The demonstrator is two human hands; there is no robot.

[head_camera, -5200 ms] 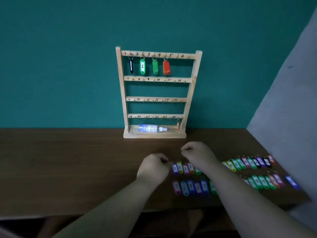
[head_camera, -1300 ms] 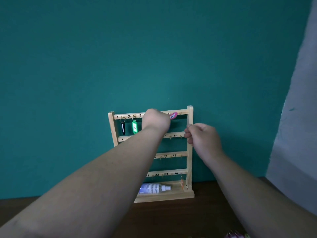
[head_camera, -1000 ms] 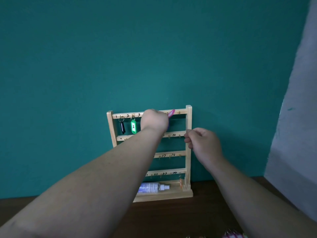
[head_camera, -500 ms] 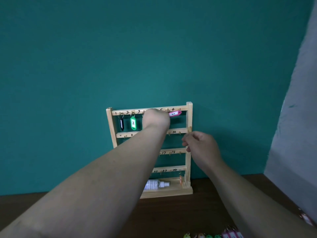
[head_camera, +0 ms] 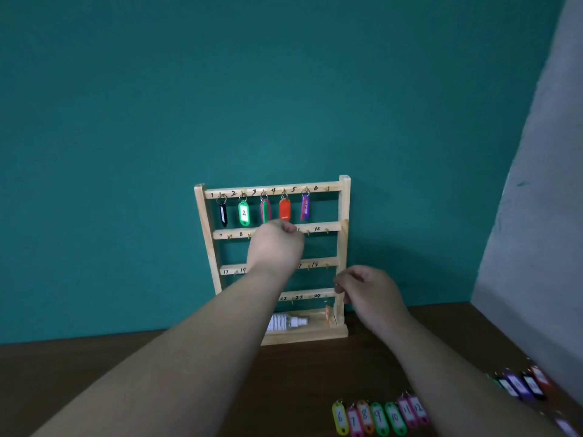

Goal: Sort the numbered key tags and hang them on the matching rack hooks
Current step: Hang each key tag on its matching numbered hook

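Note:
The wooden rack (head_camera: 343, 247) stands against the teal wall with numbered hooks. Its top row holds a black tag (head_camera: 222, 214), a green tag 2 (head_camera: 244, 212), a pink-green tag (head_camera: 265, 210), an orange tag (head_camera: 285, 209) and a purple tag (head_camera: 305, 208) on hook 5. My left hand (head_camera: 276, 247) is a closed fist in front of the second row, just below the orange tag, with nothing visible in it. My right hand (head_camera: 369, 294) hovers with curled fingers by the rack's right post; I cannot tell whether they touch it.
Tags 6 to 12 (head_camera: 378, 416) lie in a row on the brown table (head_camera: 94, 373) at the front right, with more tags (head_camera: 520, 384) further right. A small spray bottle (head_camera: 285, 323) lies in the rack's base tray. A grey wall (head_camera: 536, 216) closes the right side.
The purple tag now hangs free on hook 5, released by my left hand, which has dropped to the second row. My right hand has slid down along the right post.

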